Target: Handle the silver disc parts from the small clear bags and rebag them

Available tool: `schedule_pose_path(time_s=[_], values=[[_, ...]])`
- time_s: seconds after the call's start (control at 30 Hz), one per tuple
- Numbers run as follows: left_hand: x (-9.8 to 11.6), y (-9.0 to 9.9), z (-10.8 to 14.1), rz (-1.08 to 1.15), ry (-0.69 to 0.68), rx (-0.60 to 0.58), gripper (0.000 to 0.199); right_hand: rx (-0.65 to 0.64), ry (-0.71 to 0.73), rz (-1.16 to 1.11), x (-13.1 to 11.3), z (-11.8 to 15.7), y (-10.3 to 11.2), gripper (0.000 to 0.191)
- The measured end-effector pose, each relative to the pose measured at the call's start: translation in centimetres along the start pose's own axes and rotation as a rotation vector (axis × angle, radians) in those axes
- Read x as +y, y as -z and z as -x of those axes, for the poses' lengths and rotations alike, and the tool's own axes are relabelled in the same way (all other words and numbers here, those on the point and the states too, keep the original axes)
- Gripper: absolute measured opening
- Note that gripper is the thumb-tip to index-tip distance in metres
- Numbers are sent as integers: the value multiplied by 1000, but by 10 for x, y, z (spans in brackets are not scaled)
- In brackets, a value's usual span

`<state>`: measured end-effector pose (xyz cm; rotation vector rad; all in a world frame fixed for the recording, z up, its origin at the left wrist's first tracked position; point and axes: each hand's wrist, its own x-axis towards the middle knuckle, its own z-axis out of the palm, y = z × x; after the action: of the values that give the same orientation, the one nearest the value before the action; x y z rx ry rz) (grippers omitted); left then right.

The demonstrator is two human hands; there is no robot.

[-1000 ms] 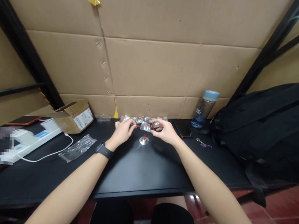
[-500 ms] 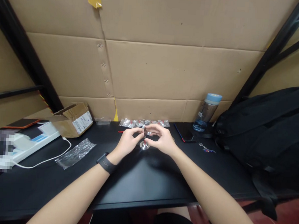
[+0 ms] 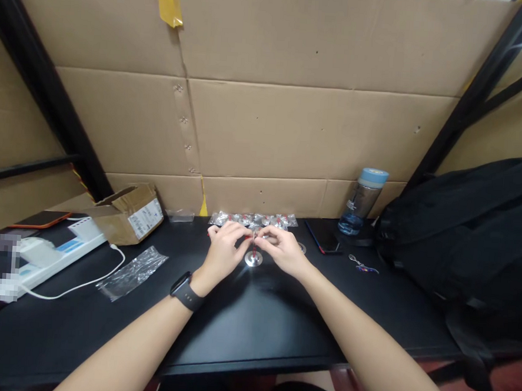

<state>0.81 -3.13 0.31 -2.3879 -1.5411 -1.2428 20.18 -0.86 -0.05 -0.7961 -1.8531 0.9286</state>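
My left hand (image 3: 229, 246) and my right hand (image 3: 281, 251) meet over the middle of the black table, thumbs and fingertips pinched together. Just below the fingers is a shiny round metal disc (image 3: 253, 259) with a thin red stem or cord rising from its centre to the fingertips. A thin silvery piece shows between the two hands; its shape is hard to make out. Behind my right hand a second metal disc (image 3: 302, 249) lies partly hidden. A bit of red shows beyond my left hand. Along the back lie clear packets (image 3: 268, 221) with silvery and red items.
On the left stand an open cardboard box (image 3: 131, 217), a white power strip (image 3: 58, 258) with a cable, and a clear plastic bag (image 3: 133, 273). To the right are a phone (image 3: 324, 237), a water bottle (image 3: 361, 204), a keychain (image 3: 363, 265) and a black backpack (image 3: 465, 243).
Both hands have closed in at the fingertips above the disc. The dark flat piece upright between them now appears as a thin edge. The view has tilted slightly up.
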Motion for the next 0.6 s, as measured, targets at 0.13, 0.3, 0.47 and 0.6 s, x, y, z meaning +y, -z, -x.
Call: schedule_pose_path(time_s=[0.13, 0.3, 0.47, 0.6], values=[[1, -1, 0, -7, 5, -10, 16, -28, 169, 252, -5, -2, 6, 22], [2, -3, 0, 3, -27, -75, 15, -9, 284, 472, -7, -1, 11, 13], [-2, -10, 5, -37, -92, -302, 27, -84, 164, 806, -7, 1, 31, 12], [-5, -14, 8, -85, -180, -402, 24, -156, -3, 863, 0, 0, 49, 12]])
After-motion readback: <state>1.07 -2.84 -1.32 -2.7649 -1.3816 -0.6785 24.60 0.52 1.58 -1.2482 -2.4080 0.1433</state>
